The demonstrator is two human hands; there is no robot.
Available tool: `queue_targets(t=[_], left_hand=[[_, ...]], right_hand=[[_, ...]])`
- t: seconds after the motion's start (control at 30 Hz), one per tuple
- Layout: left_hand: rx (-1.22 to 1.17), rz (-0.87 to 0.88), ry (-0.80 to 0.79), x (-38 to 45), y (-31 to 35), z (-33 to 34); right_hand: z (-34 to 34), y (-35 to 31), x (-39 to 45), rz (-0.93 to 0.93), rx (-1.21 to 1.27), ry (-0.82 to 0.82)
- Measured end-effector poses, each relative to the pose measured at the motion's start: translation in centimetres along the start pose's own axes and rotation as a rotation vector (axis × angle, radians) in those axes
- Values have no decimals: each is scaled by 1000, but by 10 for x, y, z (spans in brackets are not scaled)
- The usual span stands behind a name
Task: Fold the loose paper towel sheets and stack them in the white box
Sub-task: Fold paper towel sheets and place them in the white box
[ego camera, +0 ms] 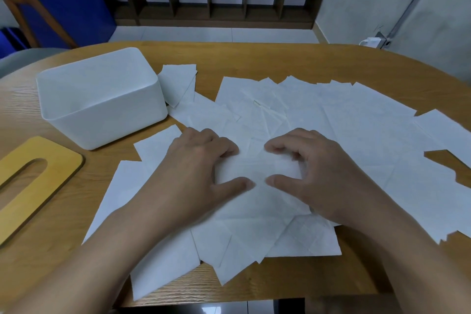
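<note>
- Where the paper towel sheets (318, 120) sprawl white, creased and overlapping across the bench (254, 56), the left hand (201, 168) and right hand (313, 171) pinch one sheet, fingers curled.
- The white box (102, 99) stands open-topped at far left, long axis slanting away rightward.
- Bare wood shows along the near edge.

Sheets (331, 122) cover most of the table (280, 58), overlapping everywhere. Box (102, 99) blocks the back left, wooden lid (38, 181) just in front of it. Bare wood along the far edge and front left.
</note>
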State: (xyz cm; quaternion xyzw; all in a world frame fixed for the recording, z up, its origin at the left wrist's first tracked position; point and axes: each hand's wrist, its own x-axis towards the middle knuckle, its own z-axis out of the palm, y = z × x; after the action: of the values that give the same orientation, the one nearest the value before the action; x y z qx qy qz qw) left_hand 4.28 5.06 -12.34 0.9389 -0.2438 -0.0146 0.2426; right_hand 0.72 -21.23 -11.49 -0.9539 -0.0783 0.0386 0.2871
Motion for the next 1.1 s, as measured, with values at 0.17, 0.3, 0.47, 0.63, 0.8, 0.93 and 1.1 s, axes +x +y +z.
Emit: queue_targets(t=[0.17, 0.3, 0.47, 0.63, 0.8, 0.93, 1.1], left_hand=[[-15, -28, -22, 0, 7, 0], [-88, -71, -42, 0, 11, -1], [-171, -132, -70, -3, 18, -5], [-201, -98, -49, -2, 16, -5], [-356, -124, -68, -1, 12, -11], [-567, -149, -41, 0, 11, -18], [-684, -75, 146, -1, 12, -17]], right_hand=[[1, -1, 2, 3, -37, -14], [2, -3, 3, 22, -53, -48], [2, -4, 3, 6, -21, -35], [-1, -7, 1, 28, 81, -15], [-6, -11, 1, -10, 223, 8], [-14, -16, 2, -7, 463, 83], [-9, -25, 5, 14, 659, 259]])
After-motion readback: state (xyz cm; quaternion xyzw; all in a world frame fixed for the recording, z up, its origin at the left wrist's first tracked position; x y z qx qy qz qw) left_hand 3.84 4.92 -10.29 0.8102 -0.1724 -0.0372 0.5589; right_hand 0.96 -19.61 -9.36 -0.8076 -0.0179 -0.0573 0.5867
